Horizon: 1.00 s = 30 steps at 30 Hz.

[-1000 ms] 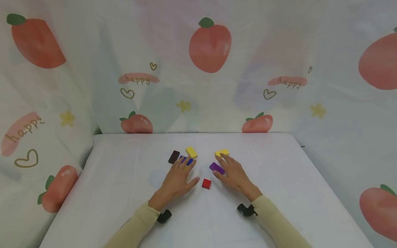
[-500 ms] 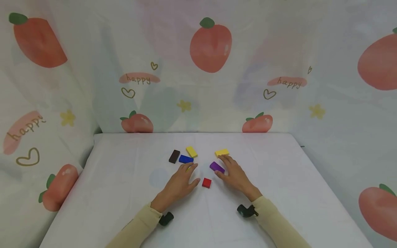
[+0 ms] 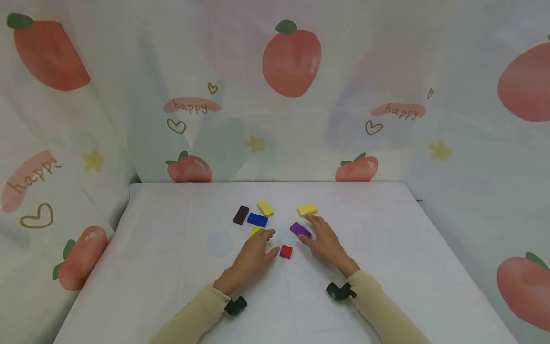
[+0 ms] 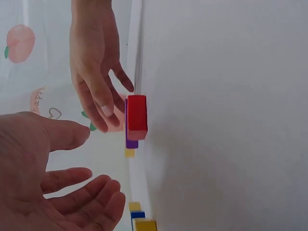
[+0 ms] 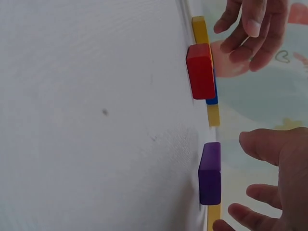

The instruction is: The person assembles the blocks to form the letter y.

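**Loosely Spread Above White Table**

The left hand, thumb and fingers parted, hovers near a red rectangular block, partly hiding a bright yellow block. The right hand (similarly wide) hovers beside a purple rectangular block.

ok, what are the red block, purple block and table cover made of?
Red block: painted wood or plastic, can't tell which; smooth, even color, softened corners. Purple block: probably the same; smooth, uniform faces. Table cover: likely fabric; matte, faint creases, fine grainy texture.
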Tool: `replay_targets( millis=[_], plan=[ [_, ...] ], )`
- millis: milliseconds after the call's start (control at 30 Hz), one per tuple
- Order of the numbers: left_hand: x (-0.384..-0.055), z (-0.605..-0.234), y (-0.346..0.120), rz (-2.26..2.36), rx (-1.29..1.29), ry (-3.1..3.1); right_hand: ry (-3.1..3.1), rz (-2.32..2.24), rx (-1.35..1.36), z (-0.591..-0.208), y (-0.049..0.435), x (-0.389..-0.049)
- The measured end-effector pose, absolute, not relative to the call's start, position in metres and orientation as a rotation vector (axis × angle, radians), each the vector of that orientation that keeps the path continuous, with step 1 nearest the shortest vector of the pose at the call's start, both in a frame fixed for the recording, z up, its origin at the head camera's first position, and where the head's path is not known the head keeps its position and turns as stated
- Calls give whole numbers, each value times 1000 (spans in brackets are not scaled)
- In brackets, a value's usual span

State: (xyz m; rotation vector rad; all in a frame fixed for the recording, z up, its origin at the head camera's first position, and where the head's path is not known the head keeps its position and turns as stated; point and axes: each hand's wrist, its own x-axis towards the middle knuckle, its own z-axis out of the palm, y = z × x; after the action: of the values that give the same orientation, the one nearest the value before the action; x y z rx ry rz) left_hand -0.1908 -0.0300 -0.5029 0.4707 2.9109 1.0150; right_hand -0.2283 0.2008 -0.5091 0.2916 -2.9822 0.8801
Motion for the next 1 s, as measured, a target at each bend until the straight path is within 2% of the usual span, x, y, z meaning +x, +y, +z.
replay_targets(
  millis=[600,1000],
  plan=[
    [-186,-511,-17,1144,376,2791,-2974,1069,119,-515,196,-235],
    [-194,-520,-14,1225,347,2701,-2977,1144,14,-521,194,-240]
  ],
)
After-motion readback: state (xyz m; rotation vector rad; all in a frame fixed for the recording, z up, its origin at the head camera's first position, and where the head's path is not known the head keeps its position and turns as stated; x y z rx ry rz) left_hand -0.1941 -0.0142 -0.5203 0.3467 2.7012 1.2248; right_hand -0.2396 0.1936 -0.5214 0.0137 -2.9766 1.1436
